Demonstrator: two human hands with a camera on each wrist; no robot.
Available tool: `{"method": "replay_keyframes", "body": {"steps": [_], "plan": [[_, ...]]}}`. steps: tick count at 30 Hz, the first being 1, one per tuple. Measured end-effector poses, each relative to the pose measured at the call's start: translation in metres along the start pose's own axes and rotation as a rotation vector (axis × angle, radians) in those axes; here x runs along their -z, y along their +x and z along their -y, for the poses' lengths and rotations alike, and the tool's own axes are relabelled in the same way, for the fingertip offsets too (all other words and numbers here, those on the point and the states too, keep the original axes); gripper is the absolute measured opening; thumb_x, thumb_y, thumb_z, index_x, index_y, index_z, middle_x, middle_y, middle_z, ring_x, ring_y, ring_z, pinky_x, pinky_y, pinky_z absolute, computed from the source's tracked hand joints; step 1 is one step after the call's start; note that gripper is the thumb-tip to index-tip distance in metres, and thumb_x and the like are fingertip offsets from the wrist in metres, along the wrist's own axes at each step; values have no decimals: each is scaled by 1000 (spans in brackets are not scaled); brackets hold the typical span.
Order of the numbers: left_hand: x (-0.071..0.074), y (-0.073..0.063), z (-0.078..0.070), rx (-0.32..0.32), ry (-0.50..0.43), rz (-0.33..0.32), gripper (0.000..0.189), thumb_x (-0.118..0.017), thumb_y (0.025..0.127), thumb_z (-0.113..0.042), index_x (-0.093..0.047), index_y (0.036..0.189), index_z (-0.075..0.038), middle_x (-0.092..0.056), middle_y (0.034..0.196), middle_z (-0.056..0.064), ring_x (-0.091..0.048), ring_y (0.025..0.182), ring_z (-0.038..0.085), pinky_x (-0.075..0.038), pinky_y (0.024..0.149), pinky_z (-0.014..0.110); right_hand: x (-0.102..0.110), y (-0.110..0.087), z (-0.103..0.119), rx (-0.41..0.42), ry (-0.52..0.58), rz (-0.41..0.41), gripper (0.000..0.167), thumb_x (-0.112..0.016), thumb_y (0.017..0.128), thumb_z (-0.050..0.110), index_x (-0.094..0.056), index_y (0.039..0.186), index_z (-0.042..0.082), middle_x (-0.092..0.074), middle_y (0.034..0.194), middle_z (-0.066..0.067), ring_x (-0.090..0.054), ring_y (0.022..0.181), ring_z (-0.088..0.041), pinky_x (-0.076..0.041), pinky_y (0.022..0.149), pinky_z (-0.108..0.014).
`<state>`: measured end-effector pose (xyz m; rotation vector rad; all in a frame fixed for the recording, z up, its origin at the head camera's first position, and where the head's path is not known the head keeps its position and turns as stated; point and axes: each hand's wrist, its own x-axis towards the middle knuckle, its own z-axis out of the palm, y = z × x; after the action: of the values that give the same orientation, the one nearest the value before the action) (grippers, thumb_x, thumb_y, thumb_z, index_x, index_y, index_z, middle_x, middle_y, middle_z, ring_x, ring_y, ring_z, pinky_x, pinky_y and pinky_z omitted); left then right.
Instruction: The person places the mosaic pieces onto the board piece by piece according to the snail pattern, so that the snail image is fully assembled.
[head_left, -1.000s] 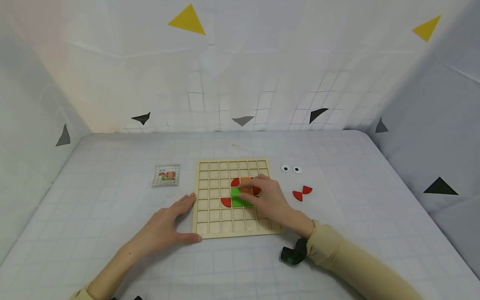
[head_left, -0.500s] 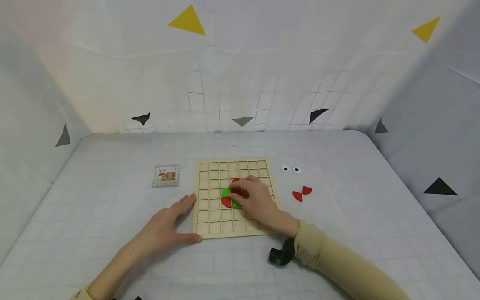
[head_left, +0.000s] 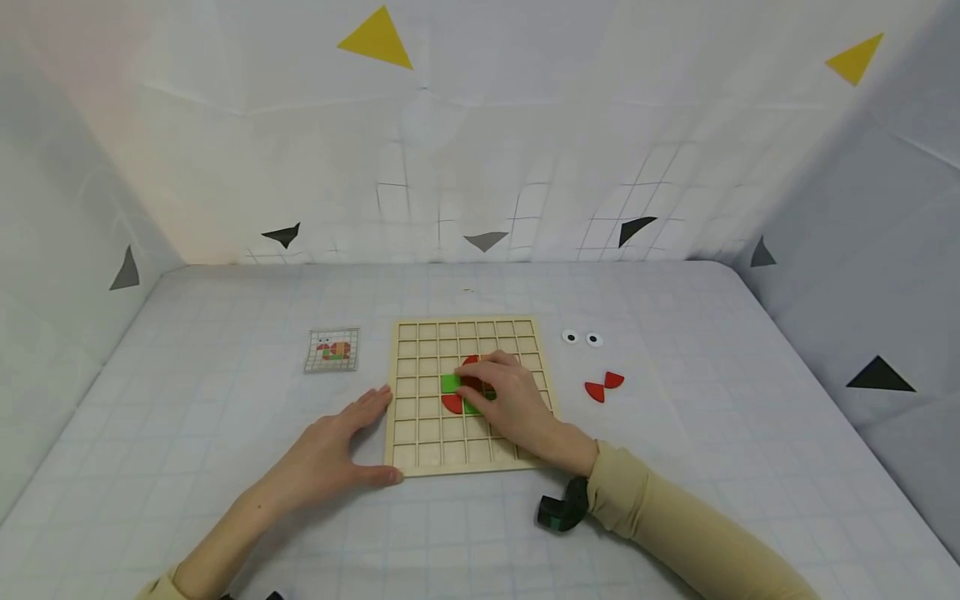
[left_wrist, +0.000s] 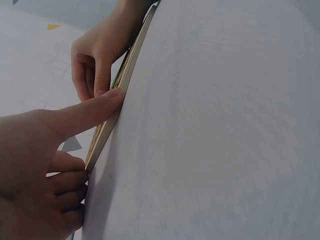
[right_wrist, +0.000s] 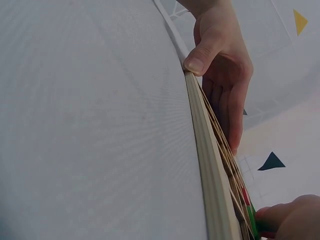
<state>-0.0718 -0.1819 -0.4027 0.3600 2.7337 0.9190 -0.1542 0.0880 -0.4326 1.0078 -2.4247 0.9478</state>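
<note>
The space is enclosed by pale cloth [head_left: 465, 150], marked with yellow and dark triangles, and below it a white-covered tabletop [head_left: 187, 417] is spread. On that, a square wooden grid board [head_left: 430, 456] is laid flat. Its cells are seen from above in the head view alone; in both wrist views it is shown nearly edge-on, and its pale side is revealed.

The hands are placed at the board. The left hand [head_left: 330, 454] is stretched out with fingers extended along the left edge; its thumb is seen in the right wrist view to be set on the near corner. By the right hand [head_left: 517, 404], a green square [head_left: 449, 383] is pinched between thumb and forefinger, left of the board's middle. Part of the design is covered by that hand. Below its cuff, a black wrist device [head_left: 564, 507] is seen.

Left of the board, a small card [head_left: 332, 350] is placed, printed with a red, orange and green figure. The green square is flat and bright, and just below it a red quarter-circle [head_left: 452, 404] is seated. Right of the board, two loose red pieces [head_left: 595, 391] and two white eye discs [head_left: 571, 337] with black centres are laid out.
</note>
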Motion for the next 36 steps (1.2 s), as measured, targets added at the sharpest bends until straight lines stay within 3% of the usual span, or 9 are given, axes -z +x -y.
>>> {"method": "replay_keyframes", "body": {"steps": [16,24,31,36], "plan": [[1,-1,-1,0,3,-1,106,-84,71,-57,-35,157,-17,-34,161,8,-32,148,34,-29,113,65,-1,0,-2,32,14,10,25,-81,84,13,-76,109,8,-74,96,0,-60,93,-15,-54,73,-26],[0,0,-2,23,5,7,107,-84,70,-57,-34,157,-19,-33,162,7,-31,149,33,-28,114,65,4,1,-4,56,39,-40,24,-80,84,11,-76,107,7,-74,94,-1,-60,91,-15,-54,72,-26],[-1,1,-3,25,8,7,107,-85,70,-56,-35,157,-18,-33,162,6,-31,149,32,-28,115,64,30,-6,-13,7,84,-82,25,-80,83,6,-76,108,6,-75,93,-5,-60,89,-18,-53,65,-33],[0,1,-2,20,15,2,107,-85,70,-57,-35,156,-17,-34,161,6,-31,149,33,-29,114,65,59,-24,-31,-30,93,-68,29,-81,79,1,-76,108,5,-76,96,-6,-63,92,-20,-53,74,-34]]}}
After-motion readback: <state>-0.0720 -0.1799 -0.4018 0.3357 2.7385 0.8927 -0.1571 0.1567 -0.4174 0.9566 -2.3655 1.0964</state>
